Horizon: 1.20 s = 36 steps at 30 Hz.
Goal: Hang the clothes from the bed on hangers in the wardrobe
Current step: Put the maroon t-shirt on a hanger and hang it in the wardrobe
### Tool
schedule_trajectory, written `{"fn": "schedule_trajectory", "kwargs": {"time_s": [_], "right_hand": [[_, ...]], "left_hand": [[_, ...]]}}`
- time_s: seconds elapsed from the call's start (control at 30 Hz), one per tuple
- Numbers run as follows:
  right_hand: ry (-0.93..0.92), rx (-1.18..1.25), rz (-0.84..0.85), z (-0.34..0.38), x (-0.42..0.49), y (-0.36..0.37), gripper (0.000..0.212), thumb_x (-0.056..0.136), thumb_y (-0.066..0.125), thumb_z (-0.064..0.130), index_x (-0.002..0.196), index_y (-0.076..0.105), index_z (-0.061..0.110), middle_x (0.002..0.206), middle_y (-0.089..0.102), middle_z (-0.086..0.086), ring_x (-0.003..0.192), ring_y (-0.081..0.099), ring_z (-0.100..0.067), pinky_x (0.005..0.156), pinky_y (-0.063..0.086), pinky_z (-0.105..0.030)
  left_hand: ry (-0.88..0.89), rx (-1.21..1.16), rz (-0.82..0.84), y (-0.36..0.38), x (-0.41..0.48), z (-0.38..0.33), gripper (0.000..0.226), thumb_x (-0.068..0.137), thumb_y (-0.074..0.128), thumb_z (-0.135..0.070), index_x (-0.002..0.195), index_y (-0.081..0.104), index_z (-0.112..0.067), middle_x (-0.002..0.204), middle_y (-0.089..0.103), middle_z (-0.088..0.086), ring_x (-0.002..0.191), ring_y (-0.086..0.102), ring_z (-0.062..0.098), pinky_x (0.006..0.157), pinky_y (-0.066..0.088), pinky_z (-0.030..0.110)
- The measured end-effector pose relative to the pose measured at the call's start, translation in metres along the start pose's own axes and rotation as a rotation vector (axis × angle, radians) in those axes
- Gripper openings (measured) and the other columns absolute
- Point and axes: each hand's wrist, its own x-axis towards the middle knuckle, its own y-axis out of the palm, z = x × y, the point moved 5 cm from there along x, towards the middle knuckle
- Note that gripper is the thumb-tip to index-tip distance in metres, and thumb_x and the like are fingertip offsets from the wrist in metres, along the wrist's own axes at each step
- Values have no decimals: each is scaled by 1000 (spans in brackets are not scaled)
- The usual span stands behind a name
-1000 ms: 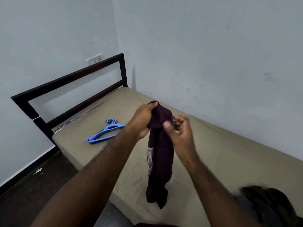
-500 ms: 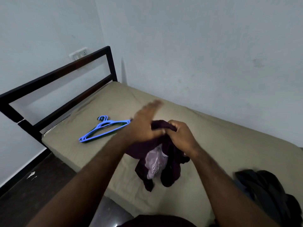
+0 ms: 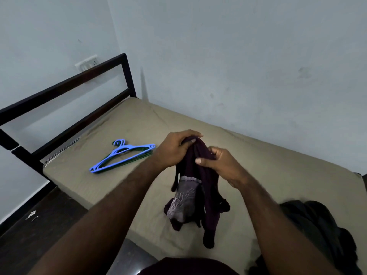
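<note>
1. One bed [image 3: 258, 155] with a khaki mattress stands in the corner of the walls.
2. One pile of dark clothes [image 3: 317, 225] lies at its near right edge; how many pieces, I cannot tell.
3. One purple garment [image 3: 206, 187] hangs over the mattress, its lower end touching it.
4. One stack of hangers [image 3: 121, 157], blue over green, lies on the mattress to the left.
5. Two hands: the left hand [image 3: 174, 151] and the right hand [image 3: 222, 165] both grip the garment's top.

Both hands [image 3: 198, 153] hold a purple garment [image 3: 200, 187] above the bed [image 3: 139, 120].
</note>
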Motion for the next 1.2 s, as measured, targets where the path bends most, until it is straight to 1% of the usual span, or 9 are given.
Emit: {"fn": "schedule_trajectory", "kwargs": {"time_s": [0.1, 0.17, 0.3, 0.47, 0.63, 0.73, 0.8, 1.03, 1.2], "right_hand": [[-50, 2, -217, -16, -4, -5, 25, 90, 71, 27, 86, 64, 3, 79, 68, -12, 72, 62, -20, 70, 50, -45], [-70, -10, -292, -11, -5, -6, 42, 93, 61, 44, 84, 63, 3, 74, 65, -11, 68, 57, -20, 65, 48, -48], [-34, 90, -233, 13, -4, 1, 53, 98, 46, 53, 90, 74, 9, 87, 72, -23, 78, 68, -34, 80, 55, -50], [7, 165, -202, 23, -4, 3, 55, 99, 46, 52, 91, 75, 5, 91, 73, -23, 86, 71, -35, 89, 53, -51], [-31, 213, -112, 17, -12, 1, 50, 92, 52, 60, 94, 71, 14, 94, 73, -19, 88, 71, -29, 86, 56, -44], [-148, 59, -109, 12, -13, -4, 30, 86, 73, 39, 99, 60, 14, 87, 67, -24, 72, 62, -23, 68, 51, -37], [-189, -57, -135, 6, -13, -5, 14, 89, 71, 22, 91, 63, 11, 77, 67, -12, 67, 59, -15, 66, 47, -31], [-171, -107, -240, 9, -14, -15, 17, 97, 60, 26, 85, 65, 16, 78, 68, 5, 73, 63, -7, 72, 51, -29], [-226, 74, -183, 19, -19, -7, 11, 95, 62, 20, 85, 63, 16, 74, 70, 4, 70, 64, -9, 67, 50, -27]], "left_hand": [[-171, -45, -185, -18, 2, 14, 15, 95, 54, -7, 98, 68, -13, 92, 69, -6, 88, 61, 5, 85, 44, 21], [-252, 40, -111, -19, -1, 21, 8, 95, 58, -19, 96, 65, -15, 85, 66, -5, 82, 60, 10, 78, 45, 26], [-142, 130, 217, 8, -9, 1, 39, 84, 74, -28, 119, 60, -21, 104, 68, -6, 95, 62, 6, 84, 47, 18], [75, 51, 54, 20, -6, -18, 16, 94, 60, -13, 108, 69, -8, 98, 70, -8, 89, 61, -6, 82, 42, 8], [84, 93, -16, 18, -6, -19, 16, 95, 57, -14, 97, 72, -8, 88, 73, -3, 79, 65, 5, 75, 46, 14], [20, 78, -71, 10, -4, -11, 15, 94, 58, -13, 93, 72, -9, 83, 73, 3, 73, 64, 15, 72, 48, 24], [-22, 86, -70, 9, -3, -6, 12, 94, 60, -13, 91, 71, -10, 75, 70, 6, 67, 61, 16, 68, 47, 27], [-100, 142, 208, 30, -19, -5, 21, 83, 75, -37, 81, 68, -17, 70, 66, 1, 65, 59, 10, 64, 46, 25], [5, 228, 84, 25, -15, -9, 29, 92, 55, -35, 79, 65, -11, 68, 63, -1, 64, 56, 12, 63, 46, 33]]}}
